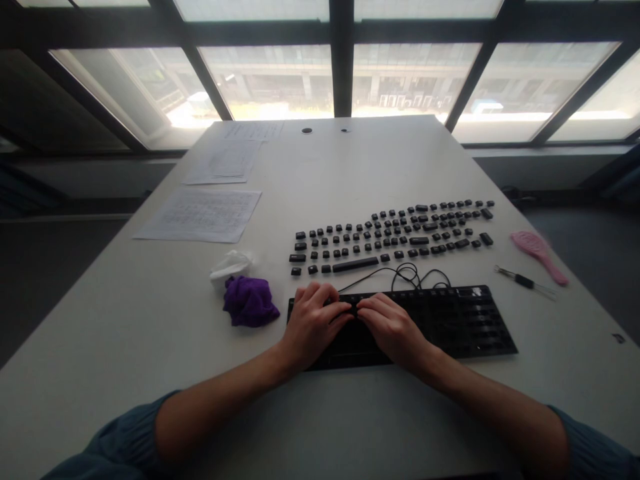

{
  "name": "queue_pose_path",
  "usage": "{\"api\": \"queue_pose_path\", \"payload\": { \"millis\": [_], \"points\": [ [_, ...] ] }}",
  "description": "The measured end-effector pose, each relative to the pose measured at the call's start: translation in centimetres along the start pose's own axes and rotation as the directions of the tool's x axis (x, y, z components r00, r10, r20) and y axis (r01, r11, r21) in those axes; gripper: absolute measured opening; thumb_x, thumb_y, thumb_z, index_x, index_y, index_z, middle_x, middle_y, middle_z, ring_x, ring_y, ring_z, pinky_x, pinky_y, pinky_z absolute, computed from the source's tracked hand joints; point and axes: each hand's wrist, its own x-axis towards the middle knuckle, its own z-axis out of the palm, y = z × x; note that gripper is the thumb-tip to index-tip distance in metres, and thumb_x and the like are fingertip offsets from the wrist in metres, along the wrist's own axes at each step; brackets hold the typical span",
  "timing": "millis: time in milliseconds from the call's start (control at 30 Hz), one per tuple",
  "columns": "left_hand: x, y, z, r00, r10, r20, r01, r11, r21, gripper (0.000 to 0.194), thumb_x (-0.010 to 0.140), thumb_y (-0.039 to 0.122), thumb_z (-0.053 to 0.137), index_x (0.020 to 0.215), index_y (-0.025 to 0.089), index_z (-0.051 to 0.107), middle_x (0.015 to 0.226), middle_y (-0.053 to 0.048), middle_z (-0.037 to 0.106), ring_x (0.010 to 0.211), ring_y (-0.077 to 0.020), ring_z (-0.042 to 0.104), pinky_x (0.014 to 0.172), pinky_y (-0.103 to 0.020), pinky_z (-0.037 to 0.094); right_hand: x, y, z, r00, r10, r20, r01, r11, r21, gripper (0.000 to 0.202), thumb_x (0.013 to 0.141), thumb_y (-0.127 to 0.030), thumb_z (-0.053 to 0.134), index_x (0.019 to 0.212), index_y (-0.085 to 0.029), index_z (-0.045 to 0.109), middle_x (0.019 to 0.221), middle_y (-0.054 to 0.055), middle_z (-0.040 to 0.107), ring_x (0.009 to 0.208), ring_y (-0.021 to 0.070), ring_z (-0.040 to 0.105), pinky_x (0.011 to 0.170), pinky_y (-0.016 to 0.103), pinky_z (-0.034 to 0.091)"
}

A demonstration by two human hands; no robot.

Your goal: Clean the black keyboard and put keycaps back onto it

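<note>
A black keyboard (445,327) lies in front of me, with most of its keycaps off. My left hand (316,320) rests over its left part, fingers curled, thumb and fingertips pressed together. From the other side my right hand (393,327) reaches in, its fingers bunched in a pinch. The fingertips of both hands nearly meet over the upper key rows. Whatever small dark piece is between them I cannot make out. Beyond the keyboard, loose black keycaps (357,249) stand in rows, with the long spacebar (355,265) among the nearest ones.
A crumpled purple cloth (250,302) and white tissue (231,267) lie left of the keyboard. To the right are a pink hairbrush (539,255) and a wire keycap puller (524,281). A cable (407,273) coils behind the keyboard. Written sheets (200,215) lie at the table's left.
</note>
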Motion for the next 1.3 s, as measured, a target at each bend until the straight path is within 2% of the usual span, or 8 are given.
{"api": "queue_pose_path", "payload": {
  "millis": [433, 600, 800, 933, 1133, 1300],
  "points": [
    [0.1, 0.4, -0.2, 0.999, -0.012, 0.043, 0.01, 0.998, 0.064, 0.01, 0.089, 0.03, 0.075, 0.097, 0.025, 0.078, 0.094, -0.004, 0.066, 0.093, -0.0241, 0.055, 0.082, -0.041, 0.036, -0.1, 0.1, 0.0, 1.0, -0.024, 0.019, 0.025, 0.997, -0.069, 0.019, 0.099, -0.006, 0.05, 0.095, -0.015, 0.067, 0.101, 0.012, 0.068, 0.09, 0.0223, 0.058, 0.081, 0.036, 0.057],
    [0.0, 0.5, -0.2, 0.999, 0.008, 0.041, -0.011, 0.996, 0.089, 0.01, 0.087, 0.03, 0.077, 0.096, 0.025, 0.078, 0.093, -0.004, 0.066, 0.093, -0.0243, 0.055, 0.081, -0.04, 0.036, 0.0, -0.2, -0.3, 1.0, -0.024, -0.003, 0.023, 0.993, -0.113, 0.022, 0.099, -0.006, 0.05, 0.092, -0.015, 0.068, 0.096, 0.011, 0.066, 0.088, 0.0221, 0.057, 0.079, 0.035, 0.056],
    [0.1, 0.5, 0.0, 0.999, 0.019, 0.038, -0.022, 0.997, 0.07, 0.007, 0.089, 0.03, 0.076, 0.094, 0.025, 0.078, 0.093, -0.004, 0.066, 0.092, -0.0229, 0.055, 0.081, -0.04, 0.037, 0.0, -0.1, -0.3, 1.0, -0.005, 0.009, 0.006, 0.989, -0.15, 0.019, 0.099, -0.008, 0.053, 0.092, -0.015, 0.069, 0.095, 0.01, 0.067, 0.087, 0.0213, 0.057, 0.079, 0.035, 0.054],
    [0.2, 0.5, -0.2, 0.999, 0.009, 0.046, -0.012, 0.998, 0.063, 0.012, 0.085, 0.028, 0.079, 0.097, 0.025, 0.078, 0.096, -0.004, 0.067, 0.093, -0.0233, 0.056, 0.083, -0.04, 0.038, 0.0, -0.2, -0.4, 1.0, -0.002, 0.0, 0.002, 0.986, -0.166, 0.018, 0.099, -0.01, 0.054, 0.093, -0.017, 0.07, 0.094, 0.009, 0.069, 0.088, 0.0213, 0.058, 0.08, 0.036, 0.053],
    [0.3, 0.5, -0.7, 1.0, 0.017, 0.024, -0.018, 1.0, 0.025, 0.017, 0.085, 0.031, 0.079, 0.101, 0.025, 0.077, 0.096, -0.005, 0.067, 0.094, -0.0236, 0.057, 0.083, -0.039, 0.041, 0.2, -0.4, -1.2, 0.997, 0.016, -0.08, -0.026, 0.992, -0.125, 0.014, 0.096, -0.012, 0.059, 0.095, -0.02, 0.07, 0.094, 0.008, 0.07, 0.086, 0.0217, 0.06, 0.077, 0.037, 0.053],
    [0.7, 0.7, -1.7, 0.995, 0.016, -0.099, -0.022, 0.998, -0.059, 0.013, 0.09, 0.034, 0.073, 0.083, 0.022, 0.074, 0.086, -0.004, 0.065, 0.088, -0.021, 0.057, 0.083, -0.038, 0.045, 0.8, -0.4, -3.0, 0.974, 0.067, -0.216, -0.082, 0.995, -0.062, 0.014, 0.095, -0.013, 0.061, 0.096, -0.023, 0.071, 0.089, 0.007, 0.07, 0.081, 0.022, 0.061, 0.075, 0.038, 0.054]
  ]
}}
